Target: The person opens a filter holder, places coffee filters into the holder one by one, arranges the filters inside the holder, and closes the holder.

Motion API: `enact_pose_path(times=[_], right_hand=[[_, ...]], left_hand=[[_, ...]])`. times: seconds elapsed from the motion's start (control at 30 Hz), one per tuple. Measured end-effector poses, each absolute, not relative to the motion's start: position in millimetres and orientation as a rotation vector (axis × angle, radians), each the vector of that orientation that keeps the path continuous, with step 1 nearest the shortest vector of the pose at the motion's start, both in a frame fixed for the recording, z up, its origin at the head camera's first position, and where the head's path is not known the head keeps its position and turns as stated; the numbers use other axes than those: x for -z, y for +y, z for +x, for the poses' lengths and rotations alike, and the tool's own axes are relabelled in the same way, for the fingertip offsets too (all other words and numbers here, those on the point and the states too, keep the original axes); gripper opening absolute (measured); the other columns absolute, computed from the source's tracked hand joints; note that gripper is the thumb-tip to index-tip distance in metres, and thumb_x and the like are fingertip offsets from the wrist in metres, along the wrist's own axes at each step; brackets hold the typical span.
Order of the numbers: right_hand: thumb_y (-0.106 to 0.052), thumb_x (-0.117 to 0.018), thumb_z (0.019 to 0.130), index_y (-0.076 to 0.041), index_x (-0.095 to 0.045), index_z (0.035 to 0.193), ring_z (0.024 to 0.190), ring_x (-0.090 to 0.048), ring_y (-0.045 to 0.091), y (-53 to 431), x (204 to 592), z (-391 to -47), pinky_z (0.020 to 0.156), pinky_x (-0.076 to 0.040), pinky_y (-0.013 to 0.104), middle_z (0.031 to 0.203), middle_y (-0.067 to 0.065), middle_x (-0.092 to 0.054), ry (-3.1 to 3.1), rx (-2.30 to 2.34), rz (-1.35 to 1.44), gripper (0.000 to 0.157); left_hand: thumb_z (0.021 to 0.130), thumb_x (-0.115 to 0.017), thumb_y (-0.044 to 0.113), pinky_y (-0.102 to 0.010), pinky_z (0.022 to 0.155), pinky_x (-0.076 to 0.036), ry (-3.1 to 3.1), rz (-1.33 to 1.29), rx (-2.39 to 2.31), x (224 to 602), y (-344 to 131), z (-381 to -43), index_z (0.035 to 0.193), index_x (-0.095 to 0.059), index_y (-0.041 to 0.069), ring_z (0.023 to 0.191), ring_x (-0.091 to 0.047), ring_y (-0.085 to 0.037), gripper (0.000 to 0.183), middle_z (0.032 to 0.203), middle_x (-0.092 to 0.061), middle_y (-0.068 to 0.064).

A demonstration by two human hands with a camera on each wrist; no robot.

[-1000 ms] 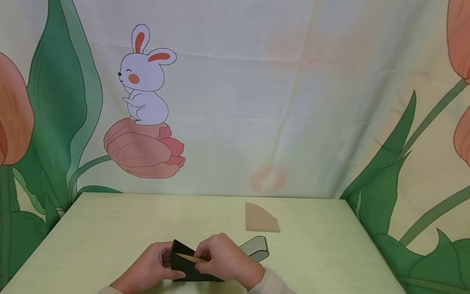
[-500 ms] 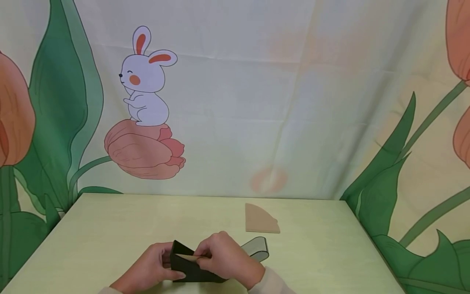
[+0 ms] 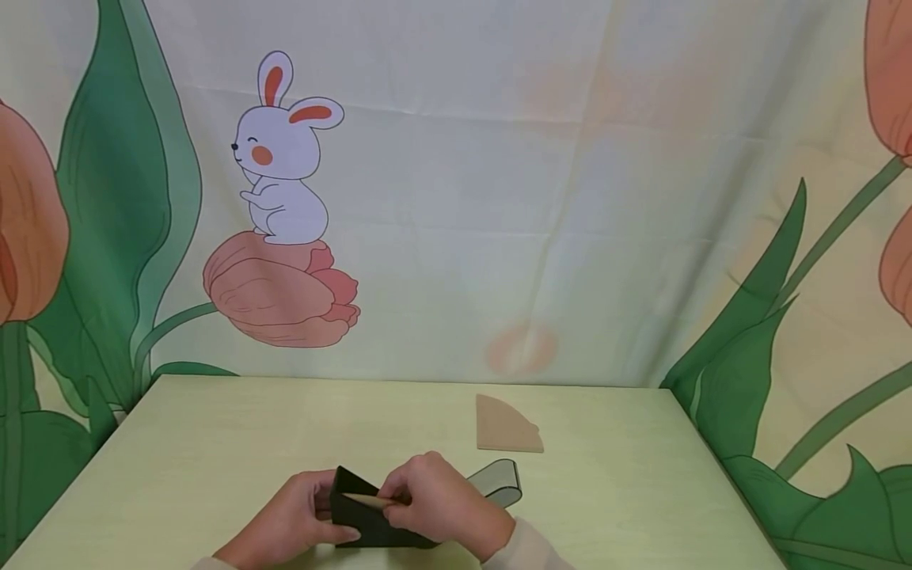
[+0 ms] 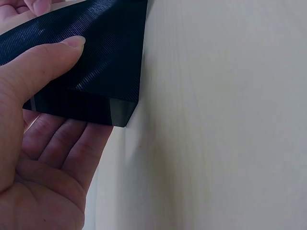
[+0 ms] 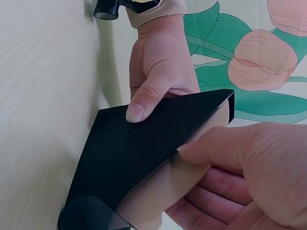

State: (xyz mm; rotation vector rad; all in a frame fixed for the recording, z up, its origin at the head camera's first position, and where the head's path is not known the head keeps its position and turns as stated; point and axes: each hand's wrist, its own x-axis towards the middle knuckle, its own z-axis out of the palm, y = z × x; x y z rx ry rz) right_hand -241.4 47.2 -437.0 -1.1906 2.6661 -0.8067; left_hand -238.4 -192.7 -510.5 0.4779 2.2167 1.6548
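In the head view my left hand (image 3: 288, 514) grips the left end of a black, open-topped holder (image 3: 370, 526) with finely ribbed sides. Its thumb lies across the ribbed front in the left wrist view, fingers behind and under the holder (image 4: 105, 72). Inside sits tan paper, seemingly coffee filters (image 5: 168, 182), its edge showing along the opening. My right hand (image 3: 438, 499) pinches that edge between thumb and fingers. A loose, fan-shaped coffee filter (image 3: 506, 425) lies flat on the table behind the right hand. The holder's right end is mostly hidden by this hand.
A greyish, see-through piece with a rounded dark rim (image 3: 504, 481) sticks out beyond the right hand; whether it joins the holder cannot be told. The pale table (image 3: 235, 443) ends at a curtain (image 3: 442, 237) printed with tulips and a rabbit.
The right hand shifts very slightly at the paper's edge, its pinch kept. The left hand and the holder stay in place, and the loose filter has not moved.
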Motion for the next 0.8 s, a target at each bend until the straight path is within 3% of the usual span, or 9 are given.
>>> enact_pose_path(times=[0.27,0.5,0.8], right_hand=[[-0.008,-0.077,0.089,-0.012,-0.082,0.093,0.067,-0.06,-0.015,55,430,-244,0.064,-0.05,0.006,0.082,-0.008,-0.078,2.605,0.838,-1.187,0.007],[-0.007,-0.078,0.088,-0.009,-0.081,0.098,0.078,-0.07,-0.003,76,405,-250,0.073,-0.056,0.014,0.094,0.003,-0.08,2.467,1.058,-1.045,0.01],[-0.021,-0.079,0.091,-0.014,-0.079,0.106,0.091,-0.074,0.009,117,372,-279,0.08,-0.059,0.024,0.101,-0.001,-0.079,2.568,1.091,-0.953,0.017]], left_hand=[[0.079,-0.09,0.016,-0.026,0.086,-0.06,2.194,0.491,-1.679,512,-193,-238,0.117,-0.07,0.006,0.103,-0.074,-0.021,0.045,0.116,-0.076,-0.01],[0.079,-0.089,0.015,-0.026,0.086,-0.06,2.192,0.489,-1.682,511,-193,-237,0.118,-0.07,0.007,0.101,-0.074,-0.022,0.044,0.115,-0.076,-0.009],[0.079,-0.089,0.012,-0.028,0.084,-0.061,2.187,0.477,-1.678,510,-194,-237,0.118,-0.07,0.005,0.1,-0.074,-0.021,0.044,0.114,-0.076,-0.009]])
